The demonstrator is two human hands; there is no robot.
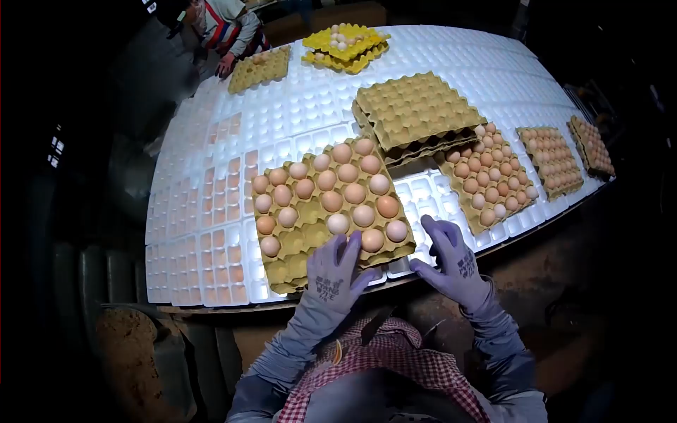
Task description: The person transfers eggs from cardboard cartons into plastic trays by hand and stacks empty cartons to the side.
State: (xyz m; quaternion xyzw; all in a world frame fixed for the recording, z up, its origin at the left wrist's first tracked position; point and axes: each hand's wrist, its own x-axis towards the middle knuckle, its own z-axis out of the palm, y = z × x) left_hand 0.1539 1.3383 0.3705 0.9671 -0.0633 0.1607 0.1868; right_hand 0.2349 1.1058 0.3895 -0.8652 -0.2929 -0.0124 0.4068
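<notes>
Apparently the work is partway along: the nearest pulp tray (310, 213) keeps most of its eggs (331, 201), yet a patch of bare cells shows at its seven o'clock corner and reaches toward the middle. It lies directly before the person, over white trays that cover the surface.

The left hand (335, 273) reaches over the tray's six o'clock edge, fingers loosely bent among the eggs there; whether it grips one cannot be told. The right hand (451, 264), at four o'clock from the tray, has thumb and fingers spread apart with nothing held. Close to it, the white tray (423, 190) at the pulp tray's three o'clock shows no eggs in its visible cells.

Toward eight and nine o'clock, the filled white trays (202, 275) have brownish eggs in their cells; that portion looks done. Much of the white covering toward twelve and one o'clock shows no eggs, so plenty seems left.

At one to two o'clock sits a stack of pulp trays (419, 106), its top cells bare. Nearer three o'clock, a loaded pulp tray (483, 224) is well filled, with two more beyond. Yellow trays (352, 67) at twelve o'clock carry a few eggs. At eleven, a co-worker's hand (226, 65) is beside another pulp tray (271, 72) with few eggs.
</notes>
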